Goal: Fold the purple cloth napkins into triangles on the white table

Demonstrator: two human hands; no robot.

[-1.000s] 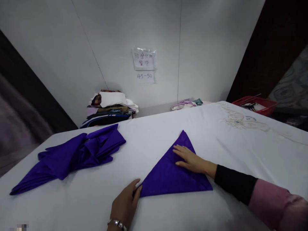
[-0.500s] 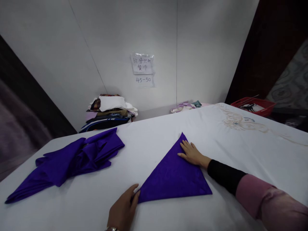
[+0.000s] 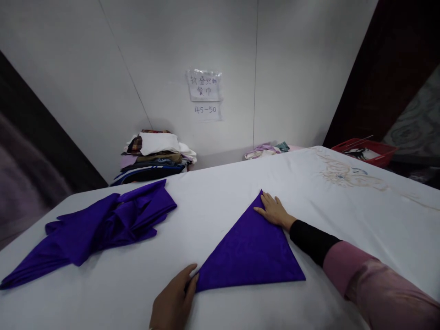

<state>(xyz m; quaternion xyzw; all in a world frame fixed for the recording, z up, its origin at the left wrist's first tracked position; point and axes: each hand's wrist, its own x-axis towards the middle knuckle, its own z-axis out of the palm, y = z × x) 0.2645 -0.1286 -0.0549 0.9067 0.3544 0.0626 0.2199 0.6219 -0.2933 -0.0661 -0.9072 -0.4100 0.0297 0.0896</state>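
Observation:
A purple napkin [image 3: 250, 252] lies folded into a triangle on the white cloth, its point facing the wall. At its near left corner, my left hand [image 3: 175, 295] is closed, with thumb and fingers on the corner. My right hand [image 3: 274, 210] lies flat on the cloth's upper right edge, just below the far point. Its fingers are stretched out and the palm faces down. To the left is a loose heap of crumpled purple cloth [image 3: 113, 224], which neither hand touches.
A white tablecloth [image 3: 343, 220] with an embroidered pattern covers the table. Behind it are a stack of folded clothes [image 3: 154, 158], a small pile of fabric [image 3: 263, 151] and a red basket [image 3: 381, 158]. Paper signs [image 3: 205, 94] hang on the wall.
My right hand has slid up the napkin's right edge toward its far point. My left hand stays at the near left corner. The view has shifted slightly.

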